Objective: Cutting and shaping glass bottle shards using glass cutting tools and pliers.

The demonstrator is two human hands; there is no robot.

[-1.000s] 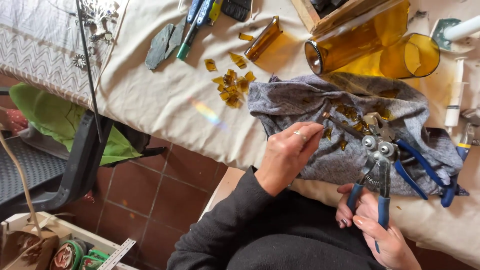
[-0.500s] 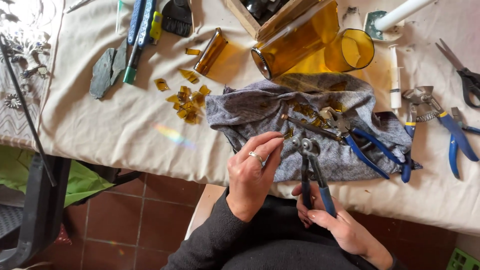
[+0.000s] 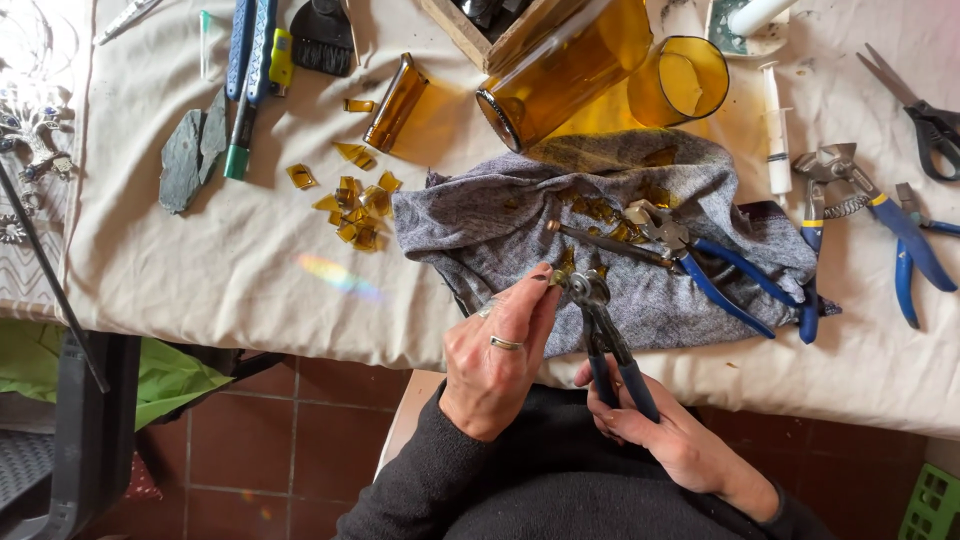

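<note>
Left hand (image 3: 497,358), ringed, fingers pinched closed on a small amber glass piece (image 3: 563,272) at the table (image 3: 200,270) edge; right hand (image 3: 655,425) wrapped shut around the blue handles of the nipping pliers (image 3: 603,335), jaws set at that same glass piece; grey cloth (image 3: 500,220) just beyond, carrying amber chips and a second pair of blue pliers (image 3: 715,262); loose amber shards (image 3: 355,205) left of the cloth; cut amber bottle (image 3: 565,60) behind.
</note>
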